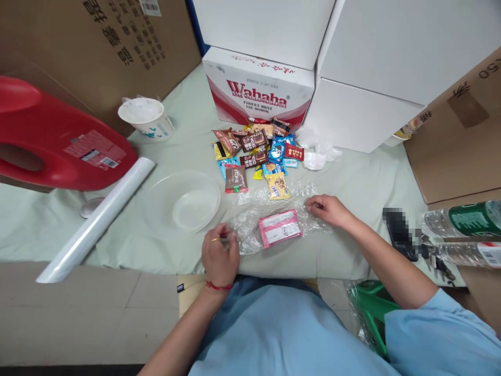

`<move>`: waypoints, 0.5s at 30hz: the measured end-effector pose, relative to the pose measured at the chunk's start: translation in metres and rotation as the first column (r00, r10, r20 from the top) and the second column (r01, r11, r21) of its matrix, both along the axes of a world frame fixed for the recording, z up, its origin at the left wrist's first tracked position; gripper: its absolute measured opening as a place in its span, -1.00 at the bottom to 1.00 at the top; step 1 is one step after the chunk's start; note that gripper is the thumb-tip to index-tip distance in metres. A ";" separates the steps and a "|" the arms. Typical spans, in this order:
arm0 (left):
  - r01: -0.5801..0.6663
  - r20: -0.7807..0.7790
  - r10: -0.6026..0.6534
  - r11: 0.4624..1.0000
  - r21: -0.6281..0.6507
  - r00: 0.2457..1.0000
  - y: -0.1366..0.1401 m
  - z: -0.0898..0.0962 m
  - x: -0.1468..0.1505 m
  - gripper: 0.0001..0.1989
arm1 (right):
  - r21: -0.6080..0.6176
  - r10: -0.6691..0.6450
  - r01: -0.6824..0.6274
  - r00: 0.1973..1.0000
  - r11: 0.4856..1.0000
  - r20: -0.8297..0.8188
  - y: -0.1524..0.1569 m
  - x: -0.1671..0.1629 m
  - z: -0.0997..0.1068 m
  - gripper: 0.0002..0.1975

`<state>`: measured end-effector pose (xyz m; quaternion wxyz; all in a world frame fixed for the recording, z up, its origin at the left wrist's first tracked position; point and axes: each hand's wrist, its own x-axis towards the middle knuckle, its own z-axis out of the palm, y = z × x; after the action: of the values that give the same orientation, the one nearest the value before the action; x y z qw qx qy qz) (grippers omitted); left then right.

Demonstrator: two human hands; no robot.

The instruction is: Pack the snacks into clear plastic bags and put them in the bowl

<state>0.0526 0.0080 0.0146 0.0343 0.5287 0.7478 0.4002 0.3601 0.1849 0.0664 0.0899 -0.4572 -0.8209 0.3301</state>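
A sheet of clear cling film (248, 232) lies crumpled on the cloth in front of me. On it rests a small pink and white packet (279, 228) with a printed label. My left hand (221, 256), a red string at its wrist, pinches the film's left edge with curled fingers. At the opposite edge, the thumb and fingers of my right hand (327, 209) are closed on the film. Just beyond the sheet, several wrapped snacks (256, 149) are heaped together. A clear plastic bowl (183, 203) stands to the left of the film.
A white film roll (97, 219) and a red jug (66, 136) lie at left, near a paper cup (146, 119). Behind the snacks stands a Wahaha carton (258, 89). Bottles (465, 219), keys (438, 263) and a phone (400, 235) lie at right.
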 end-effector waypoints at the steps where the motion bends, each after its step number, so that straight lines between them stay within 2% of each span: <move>1: -0.023 -0.029 0.024 0.999 0.044 0.999 0.000 0.004 0.002 -0.74 | 0.054 0.002 -0.004 0.999 0.999 0.036 0.001 0.001 0.003 -0.76; 3: 0.011 -0.114 0.006 0.989 0.147 0.993 -0.007 0.015 0.011 -0.74 | 0.194 -0.016 -0.003 0.995 0.981 0.097 0.005 0.003 0.011 -0.75; 5: 0.172 -0.214 -0.127 0.963 0.207 0.969 -0.015 0.027 0.023 -0.72 | 0.318 -0.054 0.015 0.992 0.948 0.116 0.012 0.001 0.020 -0.72; 6: 0.271 -0.259 -0.218 0.943 0.191 0.941 -0.017 0.033 0.030 -0.68 | 0.351 -0.054 0.013 0.993 0.936 0.108 0.016 -0.003 0.024 -0.71; 8: 0.422 -0.309 -0.386 0.905 0.057 0.869 -0.014 0.040 0.041 -0.59 | 0.371 0.005 -0.032 0.997 0.928 0.073 0.026 -0.017 0.028 -0.69; 9: 0.457 -0.314 -0.445 0.889 -0.038 0.839 -0.009 0.043 0.046 -0.54 | 0.371 0.054 -0.071 0.997 0.926 0.057 0.030 -0.027 0.028 -0.69; 12: 0.476 -0.317 -0.544 0.837 -0.269 0.777 0.012 0.043 0.056 -0.48 | 0.368 0.162 -0.180 0.984 0.912 0.079 0.042 -0.063 0.021 -0.61; 15: 0.470 -0.336 -0.589 0.800 -0.374 0.735 0.026 0.038 0.060 -0.50 | 0.333 0.127 -0.191 0.971 0.923 0.204 0.052 -0.096 0.011 -0.45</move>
<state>0.1125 0.0340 0.0524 0.0496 0.7871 0.5984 0.1410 0.2646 0.2364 0.0773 0.0687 -0.3932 -0.9057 0.1427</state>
